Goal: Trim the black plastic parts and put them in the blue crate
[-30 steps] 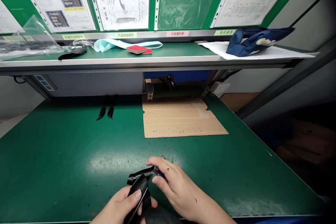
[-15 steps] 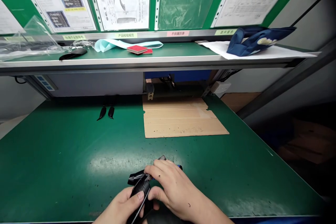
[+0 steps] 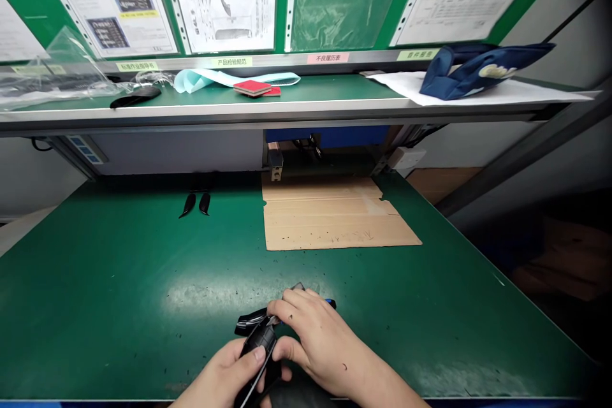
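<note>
My left hand [image 3: 232,366] grips a black plastic part [image 3: 261,339] with a pale line along its edge, held tilted near the front of the table. My right hand [image 3: 318,344] is curled over the upper end of that part, its thumb beside it. A small metallic tip [image 3: 273,320] shows under the right index finger, and a grey end [image 3: 299,286] sticks out beyond the knuckles; the hand hides the rest. Behind the held part lies a glossy black curved piece [image 3: 249,321]. A blue and black end [image 3: 331,303] peeks out past the right hand.
The green tabletop [image 3: 143,280] carries dark specks, a cardboard sheet [image 3: 329,223] and two small black curved pieces [image 3: 196,204]. Above runs a shelf [image 3: 329,90] with red pads [image 3: 252,88], a light blue strip [image 3: 196,80], clear plastic [image 3: 62,80] and a navy cloth item [image 3: 459,76].
The whole view has shifted slightly, so the scene sits a little further right. Both hands keep nearly the same grip and place on the black part.
</note>
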{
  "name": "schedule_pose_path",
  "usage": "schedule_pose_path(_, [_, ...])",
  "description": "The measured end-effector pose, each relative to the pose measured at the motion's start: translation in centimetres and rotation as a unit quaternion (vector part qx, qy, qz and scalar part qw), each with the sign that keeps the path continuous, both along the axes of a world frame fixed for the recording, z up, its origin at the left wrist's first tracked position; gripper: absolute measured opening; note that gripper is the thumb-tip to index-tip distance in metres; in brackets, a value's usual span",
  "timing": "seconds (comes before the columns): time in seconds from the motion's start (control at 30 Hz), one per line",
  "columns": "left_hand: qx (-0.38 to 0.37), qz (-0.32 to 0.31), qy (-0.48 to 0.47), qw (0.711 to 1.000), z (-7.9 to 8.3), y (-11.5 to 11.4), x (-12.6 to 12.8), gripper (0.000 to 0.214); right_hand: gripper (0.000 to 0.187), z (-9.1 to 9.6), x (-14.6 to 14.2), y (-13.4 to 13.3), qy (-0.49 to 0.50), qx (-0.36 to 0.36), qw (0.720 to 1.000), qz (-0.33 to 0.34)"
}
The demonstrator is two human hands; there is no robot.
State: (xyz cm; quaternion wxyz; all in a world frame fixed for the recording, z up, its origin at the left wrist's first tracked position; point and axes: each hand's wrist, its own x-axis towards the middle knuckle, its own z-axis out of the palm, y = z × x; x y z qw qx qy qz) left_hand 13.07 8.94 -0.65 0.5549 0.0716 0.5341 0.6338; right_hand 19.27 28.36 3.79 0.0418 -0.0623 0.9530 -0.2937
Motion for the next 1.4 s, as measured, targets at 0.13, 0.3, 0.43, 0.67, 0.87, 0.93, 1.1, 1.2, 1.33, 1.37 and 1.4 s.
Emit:
schedule_pose_path(0.13, [-0.002, -0.001, 0.007, 1.0, 0.02, 0.16, -0.05, 0.043, 0.041, -0.24, -0.09, 0.1, -0.014, -0.008, 1.0, -0.001])
schedule_pose_path(0.3, [-0.006, 0.0, 0.019, 1.0, 0.02, 0.32, -0.08, 0.046, 0.036, -0.5, -0.13, 0.23, -0.018, -0.012, 1.0, -0.005])
schedule_pose_path(0.43, [-0.008, -0.001, 0.015, 1.0, 0.16, 0.39, -0.18, 0.047, 0.033, -0.33, -0.21, 0.22, -0.017, -0.015, 1.0, -0.006])
schedule_pose_path(0.67, [0.003, -0.006, 0.014, 1.0, 0.02, 0.48, -0.31, 0.047, 0.033, -0.3, -0.25, 0.27, -0.017, -0.023, 1.0, -0.007])
schedule_pose_path(0.87, [0.004, -0.007, 0.014, 1.0, -0.37, 0.45, -0.27, 0.046, 0.036, -0.38, -0.29, 0.33, -0.022, -0.029, 0.999, -0.011])
schedule_pose_path(0.93, [0.004, -0.011, 0.017, 1.0, -0.32, 0.5, -0.28, 0.047, 0.036, -0.31, -0.3, 0.33, -0.024, -0.029, 0.999, -0.011])
schedule_pose_path(1.1, [-0.005, -0.01, 0.019, 1.0, -0.07, 0.59, -0.3, 0.047, 0.038, -0.28, -0.19, 0.3, -0.028, -0.033, 0.999, -0.014])
schedule_pose_path(1.2, [-0.009, -0.008, 0.019, 1.0, 0.05, 0.57, -0.27, 0.048, 0.038, -0.36, -0.16, 0.24, -0.023, -0.034, 0.999, -0.015])
schedule_pose_path(1.33, [-0.011, 0.0, 0.016, 1.0, 0.02, 0.5, -0.18, 0.047, 0.036, -0.43, -0.23, 0.26, -0.02, -0.035, 0.999, -0.016])
schedule_pose_path(1.37, [-0.011, 0.003, 0.014, 1.0, -0.03, 0.49, -0.17, 0.047, 0.036, -0.43, -0.23, 0.27, -0.021, -0.036, 0.999, -0.016])
schedule_pose_path(1.4, [-0.009, 0.004, 0.012, 1.0, -0.1, 0.47, -0.16, 0.046, 0.035, -0.43, -0.21, 0.28, -0.022, -0.036, 0.999, -0.016])
